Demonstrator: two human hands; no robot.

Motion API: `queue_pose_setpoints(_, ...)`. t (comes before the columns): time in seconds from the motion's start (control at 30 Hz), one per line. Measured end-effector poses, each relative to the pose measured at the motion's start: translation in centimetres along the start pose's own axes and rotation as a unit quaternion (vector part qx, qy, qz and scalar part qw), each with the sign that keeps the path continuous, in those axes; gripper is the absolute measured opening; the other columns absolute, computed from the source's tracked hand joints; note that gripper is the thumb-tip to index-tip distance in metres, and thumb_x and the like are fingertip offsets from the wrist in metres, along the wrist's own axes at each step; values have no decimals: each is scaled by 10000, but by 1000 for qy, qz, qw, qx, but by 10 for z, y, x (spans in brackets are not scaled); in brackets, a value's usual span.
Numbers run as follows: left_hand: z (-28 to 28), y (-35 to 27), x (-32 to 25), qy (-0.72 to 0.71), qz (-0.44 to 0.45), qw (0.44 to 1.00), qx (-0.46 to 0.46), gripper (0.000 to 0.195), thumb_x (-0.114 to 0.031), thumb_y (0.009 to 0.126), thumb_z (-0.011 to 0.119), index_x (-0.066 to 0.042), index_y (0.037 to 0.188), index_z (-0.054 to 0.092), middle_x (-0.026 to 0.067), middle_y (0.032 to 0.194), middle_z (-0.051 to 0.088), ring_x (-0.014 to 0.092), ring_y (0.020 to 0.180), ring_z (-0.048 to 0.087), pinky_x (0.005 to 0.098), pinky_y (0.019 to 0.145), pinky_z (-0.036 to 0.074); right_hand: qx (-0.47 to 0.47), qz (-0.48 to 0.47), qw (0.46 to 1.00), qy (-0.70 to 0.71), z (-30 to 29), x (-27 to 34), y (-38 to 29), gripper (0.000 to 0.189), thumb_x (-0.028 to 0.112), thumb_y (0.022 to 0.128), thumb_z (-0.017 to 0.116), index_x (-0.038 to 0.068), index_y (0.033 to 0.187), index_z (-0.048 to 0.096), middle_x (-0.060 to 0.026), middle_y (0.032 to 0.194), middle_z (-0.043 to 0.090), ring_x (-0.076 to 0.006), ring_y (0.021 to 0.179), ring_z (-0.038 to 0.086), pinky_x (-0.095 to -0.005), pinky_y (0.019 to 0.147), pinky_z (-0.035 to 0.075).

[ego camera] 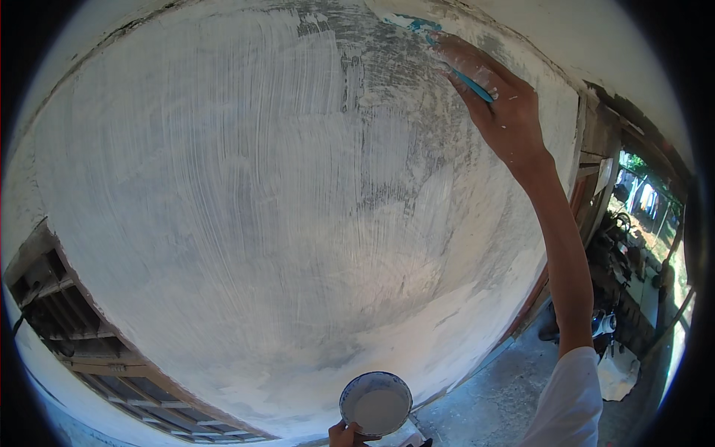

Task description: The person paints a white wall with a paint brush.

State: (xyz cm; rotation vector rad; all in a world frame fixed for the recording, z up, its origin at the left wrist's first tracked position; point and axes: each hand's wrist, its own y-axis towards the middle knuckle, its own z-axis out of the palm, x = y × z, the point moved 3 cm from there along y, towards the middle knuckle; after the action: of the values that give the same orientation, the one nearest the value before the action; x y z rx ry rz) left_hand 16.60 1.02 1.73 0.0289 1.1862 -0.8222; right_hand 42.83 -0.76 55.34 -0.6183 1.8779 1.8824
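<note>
My right hand, specked with white paint, is raised to the top of the wall. It grips a turquoise-handled paintbrush, whose paint-smeared head touches the wall near its upper edge. Streaky white paint covers much of the wall, while grey, thinly coated patches show below and left of the brush. At the bottom centre my left hand holds a round bowl by its rim, with whitish liquid in it.
A wooden-framed window lies at the lower left. On the right are a wooden door frame, a concrete floor and a parked motorcycle. The ceiling meets the wall just above the brush.
</note>
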Motion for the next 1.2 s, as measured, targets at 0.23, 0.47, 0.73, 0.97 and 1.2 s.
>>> queue_pose_setpoints(0.23, -3, -5, -8, 3, -4, 999, -36, 423, -222, 892, 554, 128, 1116, 479, 230, 829, 622, 368, 655, 693, 354, 422, 565, 73, -6, 996, 47, -10, 40, -61, 481, -43, 744, 719, 102, 1186, 595, -111, 1267, 590, -260, 1129, 603, -342, 873, 577)
queue_pose_setpoints(0.47, -8, -3, -4, -12, 18, 999, -31, 355, -196, 910, 519, 124, 1055, 476, 244, 811, 614, 379, 641, 689, 362, 410, 566, -16, 20, 1000, 16, -26, 4, -4, 381, -3, 804, 688, 83, 1169, 617, -109, 1163, 652, -251, 1078, 635, -325, 877, 563)
queue_pose_setpoints(0.73, -8, -6, -7, -2, 10, 998, -55, 340, -186, 911, 513, 121, 1051, 476, 253, 812, 616, 385, 650, 690, 359, 400, 560, 79, -11, 993, 90, 9, 43, -86, 542, -21, 745, 717, 91, 1246, 544, -128, 1322, 544, -268, 1178, 570, -364, 910, 560)
queue_pose_setpoints(0.97, -10, -8, -8, 3, 5, 998, -63, 331, -162, 902, 510, 121, 1073, 479, 244, 786, 620, 384, 641, 689, 354, 395, 560, 105, 30, 987, 117, -35, 64, -88, 395, 11, 763, 711, 57, 1142, 611, -158, 1231, 605, -295, 1149, 589, -379, 911, 560)
queue_pose_setpoints(1.2, -9, -7, -2, -4, 17, 999, -44, 346, -165, 897, 526, 121, 1087, 485, 221, 754, 622, 370, 632, 690, 356, 403, 564, 29, 13, 999, 43, -16, 11, -44, 552, -59, 719, 732, 101, 1223, 574, -112, 1242, 608, -272, 1116, 612, -348, 889, 570)
